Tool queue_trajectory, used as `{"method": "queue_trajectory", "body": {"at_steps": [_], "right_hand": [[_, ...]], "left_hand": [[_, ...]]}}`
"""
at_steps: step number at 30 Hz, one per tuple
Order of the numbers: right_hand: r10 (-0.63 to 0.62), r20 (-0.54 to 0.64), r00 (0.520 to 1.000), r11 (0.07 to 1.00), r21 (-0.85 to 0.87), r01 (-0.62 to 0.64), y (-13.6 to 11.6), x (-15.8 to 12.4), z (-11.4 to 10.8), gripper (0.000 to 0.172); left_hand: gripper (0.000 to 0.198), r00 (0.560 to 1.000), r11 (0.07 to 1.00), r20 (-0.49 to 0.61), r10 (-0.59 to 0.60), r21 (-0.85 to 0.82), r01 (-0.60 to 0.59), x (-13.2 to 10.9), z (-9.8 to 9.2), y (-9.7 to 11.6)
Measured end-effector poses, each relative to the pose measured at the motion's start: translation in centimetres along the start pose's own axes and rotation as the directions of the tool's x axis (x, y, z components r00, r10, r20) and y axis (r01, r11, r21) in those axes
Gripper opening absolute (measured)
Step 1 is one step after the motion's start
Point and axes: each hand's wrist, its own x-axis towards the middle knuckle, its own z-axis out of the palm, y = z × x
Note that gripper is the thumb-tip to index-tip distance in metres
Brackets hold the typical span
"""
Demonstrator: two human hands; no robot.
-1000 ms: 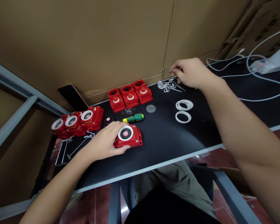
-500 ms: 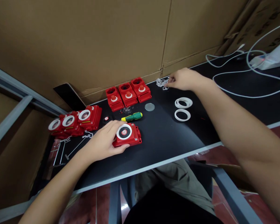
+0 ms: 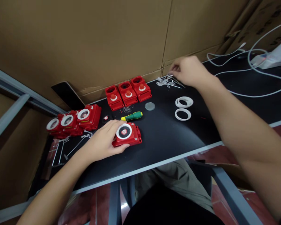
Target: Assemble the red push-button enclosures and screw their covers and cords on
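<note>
My left hand [image 3: 105,140] is wrapped around the left side of a red alarm box [image 3: 134,137] lying on the black table. The box has a white ring [image 3: 124,131] around a dark round window with a red-and-white label. At the back of the table, my right hand [image 3: 189,70] is raised, its fingers pinched at a thin metal rod [image 3: 176,82]. The fingertips partly hide the rod's end. Under them lies a pile of white chains [image 3: 165,82] with more thin rods. A green and yellow screwdriver [image 3: 134,116] rests behind the held box.
Three red boxes [image 3: 128,93] stand at the back, near a clear disc [image 3: 150,106]. White rings [image 3: 183,114] lie to the right. More ringed boxes [image 3: 84,117], a phone-like slab [image 3: 67,95] and small hammers [image 3: 75,148] are at left. A white cable [image 3: 250,95] loops at right.
My right hand has risen slightly from the chain pile. Thin rods and chains now show spread out below it. My left hand stays on the red box.
</note>
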Motion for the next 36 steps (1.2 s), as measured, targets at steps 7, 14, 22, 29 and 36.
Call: {"method": "queue_trajectory", "body": {"at_steps": [7,14,22,29,36], "right_hand": [[0.011,-0.498,0.867,0.941,0.298,0.160,-4.8,-2.6,-2.8,0.012],[-0.336,0.106,0.936,0.720,0.670,0.183,-8.7,-5.1,-0.5,0.019],[-0.637,0.276,0.720,0.307,0.947,-0.092,-12.9,-9.6,3.5,0.025],[-0.680,0.304,0.667,0.206,0.952,-0.224,-14.7,-12.8,5.6,0.020],[-0.671,0.359,0.649,0.208,0.931,-0.299,-14.4,-12.4,5.9,0.025]], "left_hand": [[0.063,0.999,0.998,-0.004,-0.055,0.042,0.055,0.0,-0.1,0.3],[0.064,0.989,0.973,-0.097,-0.114,0.192,0.131,0.1,-0.8,0.4],[0.054,0.900,0.985,-0.427,0.090,0.170,-0.018,-0.2,-0.4,1.5],[0.065,0.842,0.993,-0.528,0.112,0.028,-0.114,-0.4,0.6,2.2],[0.035,0.825,0.984,-0.537,0.177,0.097,-0.148,-0.1,0.4,3.3]]}}
